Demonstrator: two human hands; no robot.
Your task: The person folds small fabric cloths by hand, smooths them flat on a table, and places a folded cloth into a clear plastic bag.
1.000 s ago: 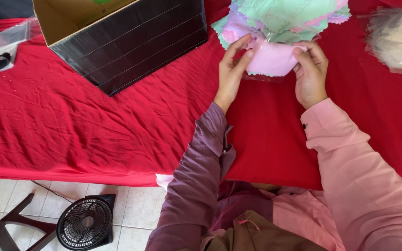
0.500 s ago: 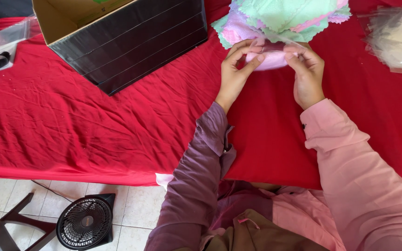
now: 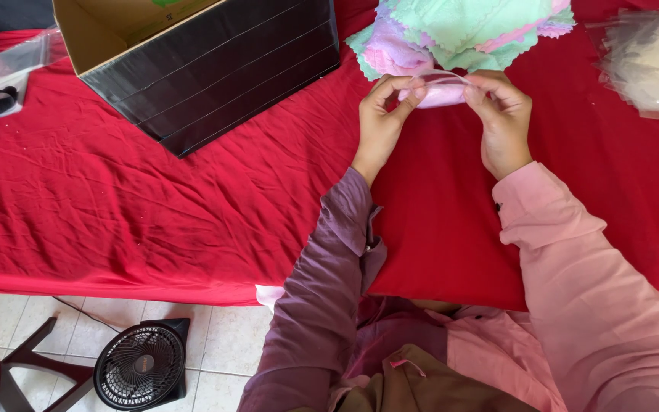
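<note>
Both hands up over the red tablecloth [image 3: 192, 206], close together, working one item between them. Left hand [image 3: 381, 122] and right hand [image 3: 503, 118] each pinch an end of a small pink cloth [image 3: 442, 94], folded or rolled into a short bundle. A thin clear film shows arched over its top; cannot tell whether the cloth is inside a bag. Cloth sits between the two sets of fingertips, held just above the table surface, thumbs underneath and fingers curled over the top.

Just beyond the hands: a loose pile of cloths [image 3: 459, 30] in mint green, pink and lilac with zigzag edges, nearly touching the held piece. Far right, a stack of clear plastic bags [image 3: 650, 61]. To the left, an open cardboard box [image 3: 215, 69] with dark sides. On the floor below the table edge, a small black fan [image 3: 140, 368].
</note>
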